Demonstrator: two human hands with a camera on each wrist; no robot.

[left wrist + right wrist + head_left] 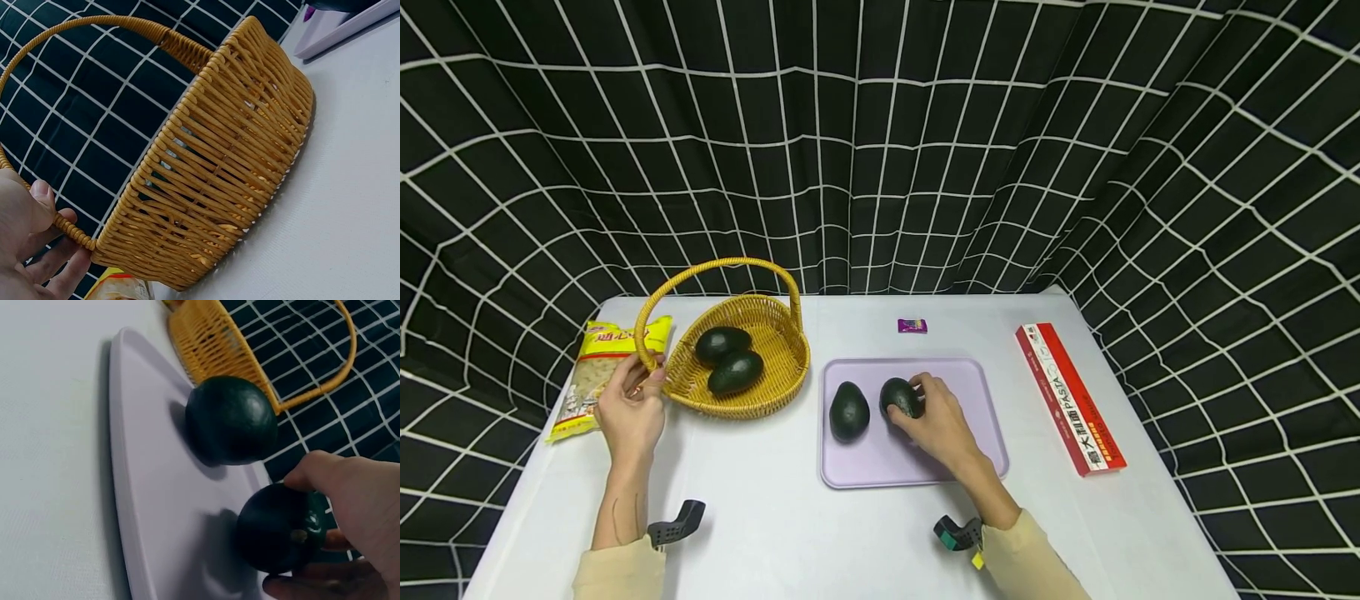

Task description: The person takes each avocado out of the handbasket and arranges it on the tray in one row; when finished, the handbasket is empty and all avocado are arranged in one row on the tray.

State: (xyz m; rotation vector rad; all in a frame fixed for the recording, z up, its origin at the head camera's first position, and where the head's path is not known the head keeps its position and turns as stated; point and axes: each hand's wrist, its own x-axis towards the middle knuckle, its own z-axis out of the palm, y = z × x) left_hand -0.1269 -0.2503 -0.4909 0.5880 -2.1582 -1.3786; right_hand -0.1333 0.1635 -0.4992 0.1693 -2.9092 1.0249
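Observation:
A yellow wicker basket (784,367) with an arched handle stands at the left, two dark green avocados (736,372) inside it. My left hand (634,408) grips the handle's lower left end, thumb on one side and fingers on the other, as the left wrist view shows. On the lilac tray (865,463) in the middle lies one avocado (849,412). Just right of it, my right hand (936,417) holds another avocado (275,528) between thumb and fingers, over the tray. Its shadow falls on the tray in the right wrist view.
Behind my left hand lies a yellow-topped clear food bag (597,375). A small purple packet (912,326) sits beyond the tray. The long red pasta box (1070,398) lies at the right. Black curtains (880,150) with a white grid hang around the white table (752,500).

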